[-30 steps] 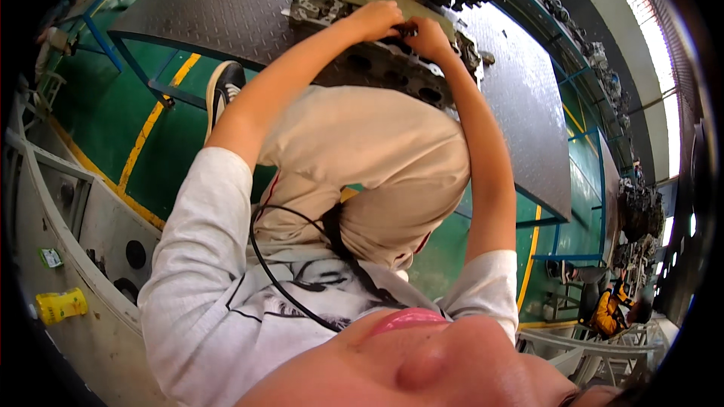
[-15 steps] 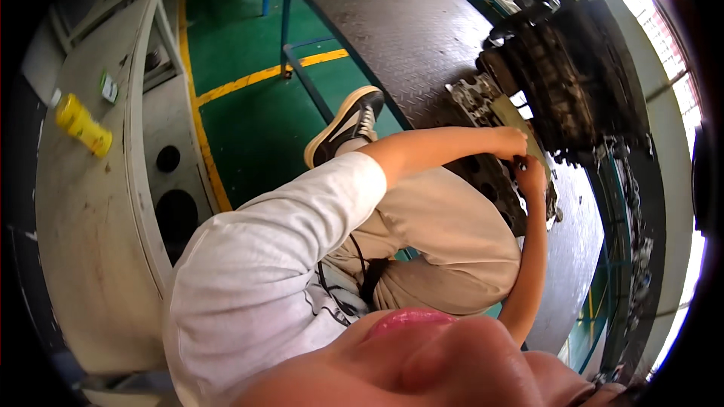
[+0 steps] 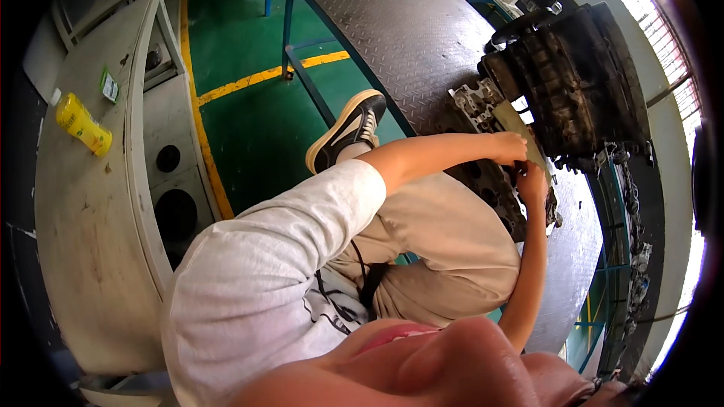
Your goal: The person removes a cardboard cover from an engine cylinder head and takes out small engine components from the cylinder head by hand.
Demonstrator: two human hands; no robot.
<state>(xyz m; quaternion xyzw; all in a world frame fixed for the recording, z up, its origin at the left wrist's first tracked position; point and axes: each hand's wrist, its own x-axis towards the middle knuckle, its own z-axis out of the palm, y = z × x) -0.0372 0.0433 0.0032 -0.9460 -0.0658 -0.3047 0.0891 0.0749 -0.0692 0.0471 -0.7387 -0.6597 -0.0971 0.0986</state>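
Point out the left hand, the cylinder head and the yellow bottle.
left hand (image 3: 510, 148), head view, on its knuckles
cylinder head (image 3: 477, 102), head view, on its far end
yellow bottle (image 3: 83, 124), head view, on its body

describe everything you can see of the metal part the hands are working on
The cylinder head is a grey cast-metal block, pitted with round ports and small holes, lying flat on the checker-plate platform beside a larger dark engine block. The left hand and right hand rest on its top, with a tan flat sheet lying over it.
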